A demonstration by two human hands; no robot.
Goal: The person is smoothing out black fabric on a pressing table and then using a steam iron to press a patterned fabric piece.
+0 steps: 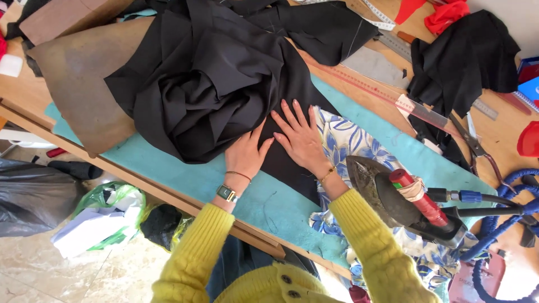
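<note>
Now | left hand [245, 154], right hand [300, 137] flat on black fabric [208, 78] | iron [393, 196] beside

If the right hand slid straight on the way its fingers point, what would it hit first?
The right hand lies flat on smooth black cloth, fingers pointing up the table. Straight ahead it would likely first meet the bunched heap of black fabric; depth is uncertain.

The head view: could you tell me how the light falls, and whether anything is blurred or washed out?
Head view: daylight is bright and even, the hands, left and right, sharp on the black fabric; folds in that fabric lose detail in the dark; the floor at lower left is pale with glare; the iron is in focus; edges bend slightly from the wide lens.
</note>
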